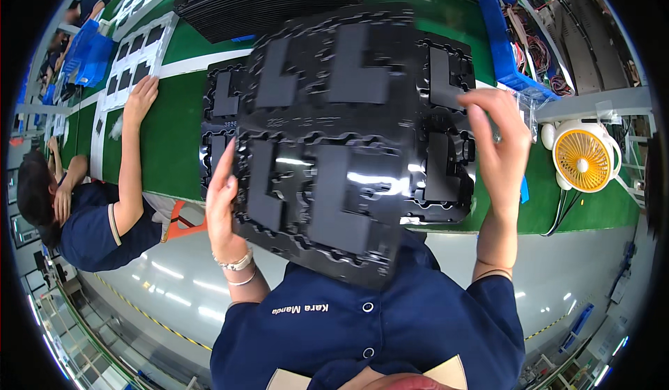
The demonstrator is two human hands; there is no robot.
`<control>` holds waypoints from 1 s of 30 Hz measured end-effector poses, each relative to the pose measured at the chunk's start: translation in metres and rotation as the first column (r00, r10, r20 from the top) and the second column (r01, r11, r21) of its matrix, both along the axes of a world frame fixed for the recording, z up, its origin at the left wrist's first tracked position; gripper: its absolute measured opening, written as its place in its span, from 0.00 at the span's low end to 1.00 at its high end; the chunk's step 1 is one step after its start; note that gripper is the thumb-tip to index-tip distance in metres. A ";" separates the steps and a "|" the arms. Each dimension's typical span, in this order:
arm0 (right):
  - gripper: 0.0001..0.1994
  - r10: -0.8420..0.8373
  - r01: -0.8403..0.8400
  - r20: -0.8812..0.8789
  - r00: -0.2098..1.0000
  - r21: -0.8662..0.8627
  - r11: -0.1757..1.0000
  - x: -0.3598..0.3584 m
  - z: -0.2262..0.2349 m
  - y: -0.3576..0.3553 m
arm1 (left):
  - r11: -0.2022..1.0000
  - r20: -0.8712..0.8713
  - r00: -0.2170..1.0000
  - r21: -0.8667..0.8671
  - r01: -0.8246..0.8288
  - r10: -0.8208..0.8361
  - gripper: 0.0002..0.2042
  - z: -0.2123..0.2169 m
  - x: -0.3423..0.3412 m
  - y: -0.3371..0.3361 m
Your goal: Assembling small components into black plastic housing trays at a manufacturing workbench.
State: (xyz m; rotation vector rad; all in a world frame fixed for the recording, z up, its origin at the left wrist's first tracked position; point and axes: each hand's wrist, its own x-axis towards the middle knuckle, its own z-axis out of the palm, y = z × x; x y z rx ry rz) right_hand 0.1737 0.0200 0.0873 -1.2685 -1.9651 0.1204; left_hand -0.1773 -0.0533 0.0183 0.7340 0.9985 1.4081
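I've got the black tray [327, 146] lifted off the worktop [167, 146], left hand [221, 202] and right hand [498, 139] both grasping its edges; next, I'd judge, a level set-down.

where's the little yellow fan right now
In the head view, the yellow fan stands at the far right, beside the green table edge, just right of the right hand.

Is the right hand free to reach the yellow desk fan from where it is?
Probably not straight away: the right hand grips the edge of the glossy black moulded plastic tray. The yellow desk fan stands just beside it on the green table, nothing between.
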 end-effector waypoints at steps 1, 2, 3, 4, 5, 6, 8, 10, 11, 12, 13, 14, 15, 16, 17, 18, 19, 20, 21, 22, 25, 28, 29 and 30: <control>0.03 0.031 -0.030 0.024 0.999 -0.034 0.999 -0.006 -0.003 0.010 | 0.998 -0.027 0.997 -0.008 -0.068 0.068 0.27 -0.005 -0.009 -0.002; 0.03 0.079 -0.075 0.056 0.995 -0.068 0.995 -0.011 -0.007 0.020 | 0.996 -0.036 0.995 -0.003 -0.091 0.090 0.27 -0.011 -0.022 -0.005; 0.03 0.121 -0.112 0.086 0.989 -0.100 0.989 -0.015 -0.011 0.030 | 0.994 -0.046 0.993 0.006 -0.106 0.107 0.27 -0.016 -0.037 -0.003; 0.04 0.147 -0.136 0.091 0.985 -0.118 0.984 -0.019 -0.015 0.039 | 0.994 -0.061 0.992 0.003 -0.108 0.108 0.27 -0.020 -0.050 -0.001; 0.05 0.189 -0.175 0.098 0.977 -0.136 0.975 -0.027 -0.018 0.049 | 0.995 -0.080 0.992 0.002 -0.096 0.096 0.28 -0.022 -0.061 -0.001; 0.08 0.188 -0.161 0.135 0.973 -0.189 0.969 -0.032 -0.022 0.059 | 0.995 -0.072 0.992 -0.009 -0.101 0.100 0.27 -0.025 -0.074 0.000; 0.10 0.157 -0.133 0.265 0.951 -0.106 0.985 -0.039 -0.030 0.082 | 0.993 -0.105 0.988 -0.033 -0.113 0.109 0.26 -0.030 -0.091 0.002; 0.12 0.120 -0.106 0.389 0.914 -0.056 0.993 -0.044 -0.033 0.097 | 0.989 -0.184 0.976 -0.061 -0.132 0.119 0.25 -0.030 -0.104 0.007; 0.12 0.130 -0.110 0.359 0.924 -0.077 0.991 -0.048 -0.039 0.104 | 0.990 -0.260 0.958 -0.046 -0.135 0.118 0.25 -0.028 -0.105 0.012; 0.12 0.111 -0.076 0.364 0.925 -0.109 0.991 -0.051 -0.038 0.107 | 0.989 -0.397 0.913 -0.072 -0.128 0.089 0.25 -0.031 -0.111 0.015; 0.12 0.092 -0.041 0.369 0.925 -0.141 0.989 -0.054 -0.037 0.108 | 0.991 -0.537 0.842 -0.076 -0.108 0.050 0.25 -0.032 -0.115 0.019; 0.11 0.087 -0.037 0.358 0.930 -0.144 0.989 -0.056 -0.037 0.107 | 0.993 -0.662 0.749 -0.082 -0.091 0.014 0.25 -0.033 -0.118 0.024; 0.11 0.083 -0.030 0.336 0.938 -0.158 0.987 -0.057 -0.037 0.108 | 0.993 -0.694 0.719 -0.070 -0.095 0.020 0.23 -0.039 -0.119 0.028; 0.11 0.078 -0.024 0.314 0.946 -0.173 0.985 -0.059 -0.039 0.109 | 0.989 -0.804 0.594 -0.087 -0.119 0.001 0.22 -0.044 -0.121 0.029; 0.11 0.063 -0.007 0.295 0.953 -0.188 0.982 -0.058 -0.039 0.109 | 0.986 -0.890 0.456 -0.103 -0.135 -0.030 0.21 -0.047 -0.120 0.032; 0.11 0.054 0.011 0.268 0.962 -0.234 0.972 -0.059 -0.038 0.108 | 0.980 -0.931 0.366 -0.069 -0.185 0.004 0.19 -0.047 -0.112 0.035; 0.11 0.048 0.008 0.217 0.975 -0.252 0.968 -0.059 -0.038 0.108 | 0.981 -0.958 0.281 0.001 -0.195 0.057 0.19 -0.052 -0.109 0.037; 0.10 0.043 0.004 0.167 0.985 -0.271 0.963 -0.060 -0.039 0.108 | 0.977 -0.975 0.195 0.070 -0.199 0.109 0.18 -0.059 -0.107 0.037; 0.10 0.036 0.000 0.117 0.992 -0.290 0.957 -0.060 -0.039 0.108 | 0.971 -0.981 0.108 0.138 -0.197 0.161 0.18 -0.065 -0.104 0.037; 0.10 0.040 -0.032 0.019 0.999 -0.308 0.951 -0.060 -0.038 0.108 | 0.964 -0.964 0.194 0.134 -0.230 0.180 0.18 -0.070 -0.100 0.039; 0.08 0.042 -0.161 -0.292 0.955 -0.395 0.904 -0.053 -0.039 0.112 | 0.949 -0.980 0.065 0.166 -0.268 0.190 0.18 -0.070 -0.084 0.036; 0.07 0.042 -0.309 -0.503 0.864 -0.461 0.832 -0.046 -0.040 0.114 | 0.928 -0.979 0.012 0.190 -0.320 0.205 0.18 -0.072 -0.075 0.028; 0.07 0.040 -0.308 -0.518 0.854 -0.442 0.843 -0.049 -0.039 0.112 | 0.918 -0.977 -0.005 0.202 -0.342 0.214 0.18 -0.072 -0.073 0.025; 0.08 0.039 -0.306 -0.534 0.845 -0.422 0.853 -0.053 -0.038 0.109 | 0.914 -0.975 -0.016 0.215 -0.345 0.223 0.18 -0.073 -0.072 0.023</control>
